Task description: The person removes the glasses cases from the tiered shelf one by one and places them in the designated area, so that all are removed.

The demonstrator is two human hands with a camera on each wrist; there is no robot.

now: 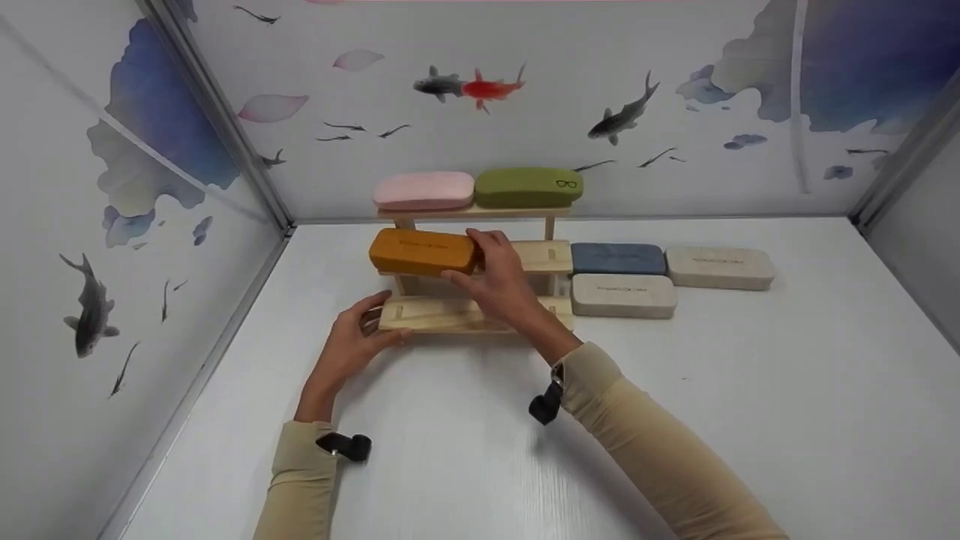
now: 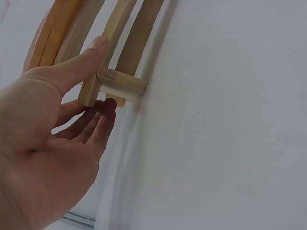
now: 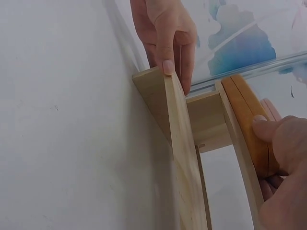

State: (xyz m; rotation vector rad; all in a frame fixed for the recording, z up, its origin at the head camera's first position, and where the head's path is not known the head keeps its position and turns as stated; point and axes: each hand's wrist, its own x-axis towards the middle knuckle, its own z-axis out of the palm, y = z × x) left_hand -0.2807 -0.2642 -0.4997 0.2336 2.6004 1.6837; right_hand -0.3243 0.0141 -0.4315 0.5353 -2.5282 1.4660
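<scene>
My right hand (image 1: 499,277) grips the right end of an orange glasses case (image 1: 420,251), thumb on its front and fingers behind. The case lies along the left half of the middle shelf of a wooden three-tier rack (image 1: 450,315). In the right wrist view the orange case (image 3: 247,120) rests against that shelf board. At the rack's lower left end, my left hand (image 1: 356,337) holds the bottom board, its thumb on the front edge and fingers behind, as the left wrist view shows. On the top tier sit a pink case (image 1: 424,190) and a green case (image 1: 529,187) side by side.
Right of the rack, a blue case (image 1: 618,259) and a beige case (image 1: 720,268) lie in a row. Another beige case (image 1: 624,295) lies in front of the blue one. A painted wall (image 1: 525,142) closes off the back of the white table (image 1: 450,450).
</scene>
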